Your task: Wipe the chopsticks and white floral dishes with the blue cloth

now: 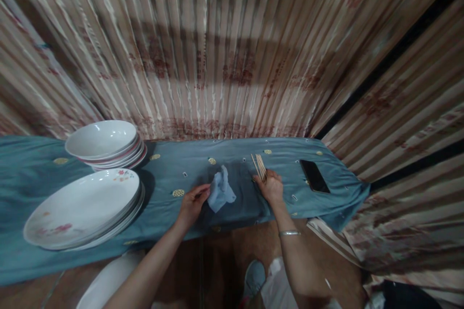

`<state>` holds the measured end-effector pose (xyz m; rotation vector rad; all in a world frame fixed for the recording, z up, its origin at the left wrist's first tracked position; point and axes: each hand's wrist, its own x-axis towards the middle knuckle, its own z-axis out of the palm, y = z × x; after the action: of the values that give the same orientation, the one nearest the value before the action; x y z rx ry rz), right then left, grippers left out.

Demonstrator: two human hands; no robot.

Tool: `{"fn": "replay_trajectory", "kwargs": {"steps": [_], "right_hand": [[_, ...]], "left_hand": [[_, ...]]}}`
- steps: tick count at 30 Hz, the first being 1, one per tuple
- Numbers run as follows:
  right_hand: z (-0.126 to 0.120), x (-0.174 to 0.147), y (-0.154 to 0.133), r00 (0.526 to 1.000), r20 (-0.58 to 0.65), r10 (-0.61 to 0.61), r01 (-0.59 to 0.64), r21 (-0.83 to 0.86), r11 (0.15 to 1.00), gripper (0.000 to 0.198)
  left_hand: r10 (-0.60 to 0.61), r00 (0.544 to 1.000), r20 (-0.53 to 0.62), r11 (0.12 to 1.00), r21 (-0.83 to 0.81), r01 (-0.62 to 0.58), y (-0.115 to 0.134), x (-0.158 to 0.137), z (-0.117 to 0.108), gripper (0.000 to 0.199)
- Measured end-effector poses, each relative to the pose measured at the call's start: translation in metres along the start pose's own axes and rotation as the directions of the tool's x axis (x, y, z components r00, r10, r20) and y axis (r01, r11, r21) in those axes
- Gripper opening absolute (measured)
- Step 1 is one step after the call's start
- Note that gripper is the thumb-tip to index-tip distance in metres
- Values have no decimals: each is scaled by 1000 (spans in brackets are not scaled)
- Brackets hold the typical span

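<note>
Between the thumb and fingers of my left hand (193, 205) is the edge of a crumpled pale blue cloth or tissue (220, 190), held just above the table. My right hand (271, 186) is closed around the lower ends of several thin wooden sticks (260, 165), which look like chopsticks. Their upper ends fan out slightly and point away from me. A bracelet (289, 233) circles my right wrist. The two hands are apart, with the cloth nearer the left one.
A stack of white bowls (103, 140) stands at the back left, with a stack of oval floral plates (83, 207) before it. A dark phone (314, 176) lies to the right. Blue patterned cloth (163, 174) covers the narrow table, and a pleated curtain (217, 58) hangs behind.
</note>
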<state>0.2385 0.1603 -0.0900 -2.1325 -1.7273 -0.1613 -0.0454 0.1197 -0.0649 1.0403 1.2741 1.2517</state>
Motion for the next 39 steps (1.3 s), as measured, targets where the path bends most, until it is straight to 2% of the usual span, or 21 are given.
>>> {"fn": "replay_trajectory", "kwargs": {"steps": [2,5,11,17,24,28,32,39], "right_hand": [[5,-1,-1,999,-15,-36,35,-22,999,50],[11,1,-1,997,-12,-70,70,-17,997,41],[11,5,-1,997,-19,-76,76,-2,997,38],[10,2,-2,997,-18,-74,72,-102,992,31],[11,-7,-5,982,-146,-118,107,-79,991,36],[11,-14,-20,951,-245,-188,202,32,979,42],[7,-19,-45,927,-276,-254,296,124,947,42],[-6,-30,-81,927,-222,-303,351,224,909,41]], "left_hand": [[-7,1000,-1,1000,6,7,1,-1,0,25],[-1,1000,10,1000,17,1,0,-3,-1,25],[13,1000,21,1000,22,-14,-5,-3,-3,23],[51,998,25,997,56,-53,-14,-8,-10,20],[77,996,35,994,73,-79,-22,-16,-26,22],[69,997,32,997,41,-70,-22,-20,-34,22],[52,999,12,998,26,-52,-22,-25,-41,23],[12,1000,-23,997,-77,-14,-20,-36,-52,28]]}}
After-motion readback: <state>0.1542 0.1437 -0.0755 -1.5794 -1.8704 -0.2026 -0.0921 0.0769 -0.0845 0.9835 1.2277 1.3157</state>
